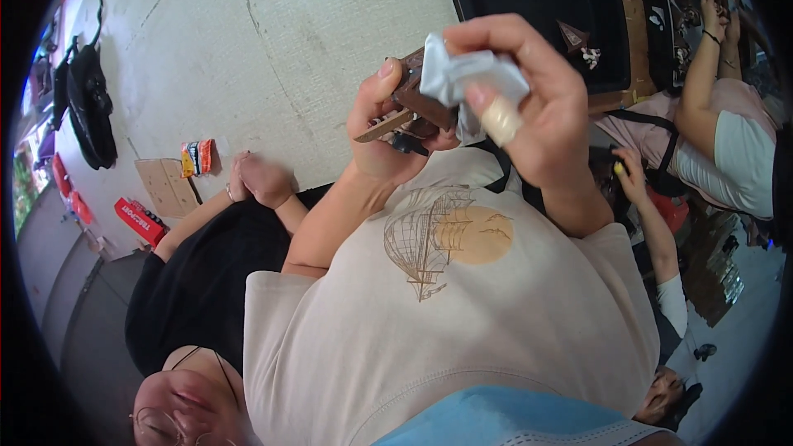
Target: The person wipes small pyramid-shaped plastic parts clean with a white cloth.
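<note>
My left hand [373,128] is closed around a small dark brown molded ornament [425,107]. A flat brown strip sticks out from its left side, and small dark and pale parts show beneath. What kind of ornament it is I cannot tell. In my right hand [549,99] a crumpled white cloth [475,74] is pinched between thumb and fingers, against the ornament's upper right side. The cloth hides part of the ornament. A tan bandage [500,121] wraps my right thumb.
Ahead lies a pale, cracked tabletop [306,49]. A black tray [545,0] at the far right holds a small brown piece [572,36]. To the left are a cardboard piece [168,186], an orange packet [197,158] and a black bag [89,103]. People sit close on both sides.
</note>
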Motion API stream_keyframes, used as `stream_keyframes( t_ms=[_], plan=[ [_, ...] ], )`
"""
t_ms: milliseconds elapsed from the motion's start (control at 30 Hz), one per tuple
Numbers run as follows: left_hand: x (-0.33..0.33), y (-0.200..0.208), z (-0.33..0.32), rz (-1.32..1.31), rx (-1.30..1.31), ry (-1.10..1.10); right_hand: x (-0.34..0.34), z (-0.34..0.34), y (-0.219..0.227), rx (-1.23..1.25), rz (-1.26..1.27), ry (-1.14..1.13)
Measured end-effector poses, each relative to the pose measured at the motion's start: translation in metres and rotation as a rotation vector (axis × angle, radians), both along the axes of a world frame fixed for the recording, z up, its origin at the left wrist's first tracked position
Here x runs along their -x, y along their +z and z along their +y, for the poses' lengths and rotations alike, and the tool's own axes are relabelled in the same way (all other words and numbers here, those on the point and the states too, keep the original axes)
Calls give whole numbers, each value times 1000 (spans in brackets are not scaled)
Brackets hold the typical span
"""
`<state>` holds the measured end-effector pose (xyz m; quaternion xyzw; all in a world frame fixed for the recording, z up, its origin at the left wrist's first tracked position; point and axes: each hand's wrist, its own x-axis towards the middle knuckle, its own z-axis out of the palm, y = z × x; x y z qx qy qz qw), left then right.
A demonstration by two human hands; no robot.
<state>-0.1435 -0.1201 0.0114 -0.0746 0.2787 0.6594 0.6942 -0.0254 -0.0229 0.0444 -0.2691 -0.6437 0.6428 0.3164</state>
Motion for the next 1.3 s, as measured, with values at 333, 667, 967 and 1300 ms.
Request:
stream_keyframes(
  t_ms=[333, 667, 967, 1300],
  plan=[
    [7, -22, -9, 19, -20, -32, -14, 2, 8, -286, -255, 189],
    [-4, -14, -4, 163, 79, -87, -11, -7, 3, -245, -290, 106],
    [-1, -20, 1, -82, -20, -13, -14, 0, -11, -421, -41, 72],
    [-27, -4, 25, 33, 158, 66, -28, 17, -16, -624, -4, 119]
  ],
)
